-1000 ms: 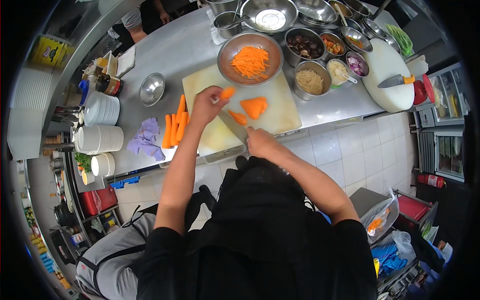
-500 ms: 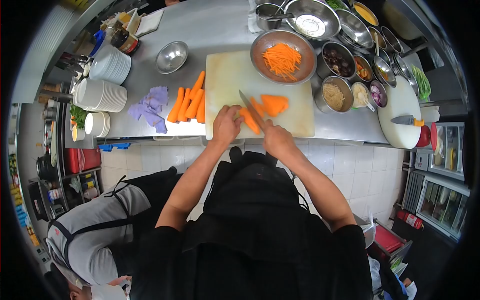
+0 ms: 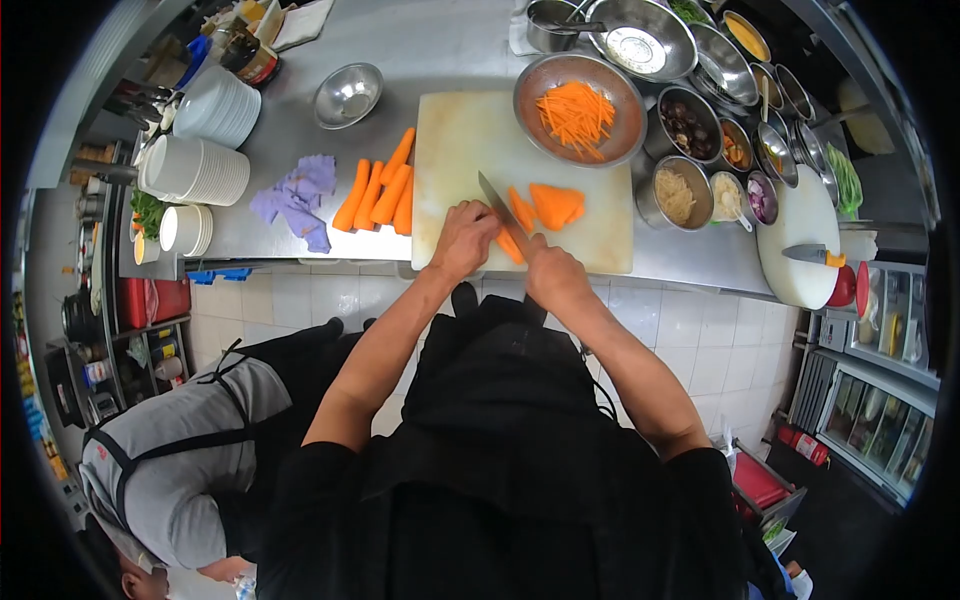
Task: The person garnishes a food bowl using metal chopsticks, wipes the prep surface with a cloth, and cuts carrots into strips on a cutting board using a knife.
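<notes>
My right hand [image 3: 555,276] is closed round the handle of a knife [image 3: 503,212], its blade pointing up and left over the cutting board [image 3: 460,130]. Beside the blade, my left hand [image 3: 468,238] presses with bent fingers on a carrot piece [image 3: 511,248]. A carrot slice [image 3: 521,208] and a larger cut carrot chunk [image 3: 556,205] lie to the right of the blade. At the board's upper right stands a metal bowl [image 3: 632,138] of carrot strips [image 3: 577,117]. Several whole carrots [image 3: 390,186] lie along the board's left edge.
Left on the steel counter [image 3: 430,50] are a purple cloth [image 3: 300,200], a small metal bowl [image 3: 348,96] and stacked white bowls [image 3: 195,170]. Metal containers of ingredients [image 3: 676,195] stand right. A round white board [image 3: 800,230] holds another knife [image 3: 812,254]. A person [image 3: 190,460] bends at lower left.
My left hand has come down from above the board onto the carrot piece. The knife has moved to that piece in my right hand. The view has shifted, and the other person shows more.
</notes>
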Demonstrator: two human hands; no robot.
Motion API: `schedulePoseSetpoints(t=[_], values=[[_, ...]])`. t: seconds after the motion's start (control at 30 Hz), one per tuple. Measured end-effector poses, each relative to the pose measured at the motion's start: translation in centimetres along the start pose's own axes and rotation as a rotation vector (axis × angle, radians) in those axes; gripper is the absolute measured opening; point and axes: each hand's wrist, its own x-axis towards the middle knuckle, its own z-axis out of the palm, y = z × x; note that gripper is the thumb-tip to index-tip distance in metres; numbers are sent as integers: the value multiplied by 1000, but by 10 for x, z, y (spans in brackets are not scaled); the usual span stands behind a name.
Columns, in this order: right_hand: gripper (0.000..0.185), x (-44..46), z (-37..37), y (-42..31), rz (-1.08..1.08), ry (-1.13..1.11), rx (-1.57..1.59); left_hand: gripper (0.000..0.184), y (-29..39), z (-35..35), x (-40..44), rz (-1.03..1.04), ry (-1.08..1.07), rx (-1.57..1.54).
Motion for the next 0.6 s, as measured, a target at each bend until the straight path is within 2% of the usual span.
schedulePoseSetpoints(t=[0.13,0.33,0.53,0.6], values=[[26,-8,-8,3,-84,28,-17,10,3,3,-2,-28,43,-4],[25,-1,6,-5,36,44,19,13,1,2,-3,4,63,-9],[24,-13,-12,-7,-40,34,20,13,5,3,-4,-39,78,-10],[24,-4,12,-5,-19,89,36,13,4,3,-5,-45,74,-7]])
